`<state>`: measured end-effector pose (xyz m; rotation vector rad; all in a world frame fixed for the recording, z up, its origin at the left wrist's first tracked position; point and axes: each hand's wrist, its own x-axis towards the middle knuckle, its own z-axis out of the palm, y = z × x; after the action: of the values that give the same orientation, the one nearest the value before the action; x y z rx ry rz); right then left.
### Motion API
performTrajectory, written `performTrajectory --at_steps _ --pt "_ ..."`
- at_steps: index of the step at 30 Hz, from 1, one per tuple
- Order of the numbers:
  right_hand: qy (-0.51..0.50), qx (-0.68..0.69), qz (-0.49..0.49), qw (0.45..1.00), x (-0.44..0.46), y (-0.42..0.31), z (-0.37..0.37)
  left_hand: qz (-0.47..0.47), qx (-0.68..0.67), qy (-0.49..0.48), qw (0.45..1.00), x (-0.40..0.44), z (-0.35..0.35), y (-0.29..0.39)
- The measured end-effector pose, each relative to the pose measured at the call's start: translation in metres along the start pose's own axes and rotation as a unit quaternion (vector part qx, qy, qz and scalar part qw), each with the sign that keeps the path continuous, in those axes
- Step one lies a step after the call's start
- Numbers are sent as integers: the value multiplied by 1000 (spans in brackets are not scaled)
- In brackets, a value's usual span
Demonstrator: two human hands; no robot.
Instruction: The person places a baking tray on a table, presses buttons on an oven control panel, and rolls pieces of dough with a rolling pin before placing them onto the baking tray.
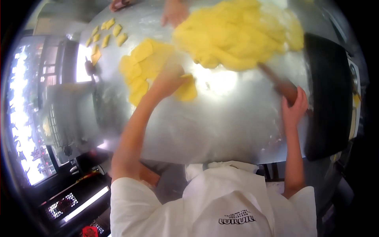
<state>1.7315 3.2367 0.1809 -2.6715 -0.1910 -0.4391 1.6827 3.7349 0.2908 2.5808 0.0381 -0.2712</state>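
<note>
Across my metal worktop (221, 130), a big heap of yellow dough (237, 35) lies on the far side, overlapping flat dough pieces (138, 73) to its left. A brown rolling pin (283, 85) points toward the heap, its near end wrapped in my right hand (295, 103); my blurred left hand (170, 81) meets one dough piece (186, 91), its grip unclear.

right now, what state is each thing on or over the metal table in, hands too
shiny silver metal table: reflecting light
large yellow dough mound: heaped unevenly
flat yellow dough sheets: overlapping
small yellow dough pieces: mostly apart
brown rod-shaped tool: slanted, held
bare left hand: blurred, at a flat yellow piece, grip unclear
bare right hand: closed around the tool
another person's bare hand: blurred, beside the mound
</note>
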Motion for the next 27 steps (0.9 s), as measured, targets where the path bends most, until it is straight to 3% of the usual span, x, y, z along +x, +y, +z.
performTrajectory --at_steps 2,5,7,10,13,16,22,27 --pt "-11 -45 8 999 4 -16 -7 37 -8 27 999 -25 -6 23" --pt "9 -84 26 996 -1 -32 -13 197 41 107 974 -66 15 57" --pt "41 -68 -23 997 1 -18 -2 233 27 124 964 -94 44 92" --pt "56 -54 -51 996 -2 -13 0 183 -33 30 982 -132 120 118" --pt "62 -48 -56 995 -1 -16 -3 207 -134 145 958 -146 162 108" --pt "69 -50 -60 995 -4 -20 -5 91 -104 208 968 -116 142 100" --pt "52 -16 -59 997 -2 -18 -9 170 -152 73 971 -48 149 108" --pt "50 -10 -53 997 -1 -16 -13 168 -58 0 984 -41 160 116"
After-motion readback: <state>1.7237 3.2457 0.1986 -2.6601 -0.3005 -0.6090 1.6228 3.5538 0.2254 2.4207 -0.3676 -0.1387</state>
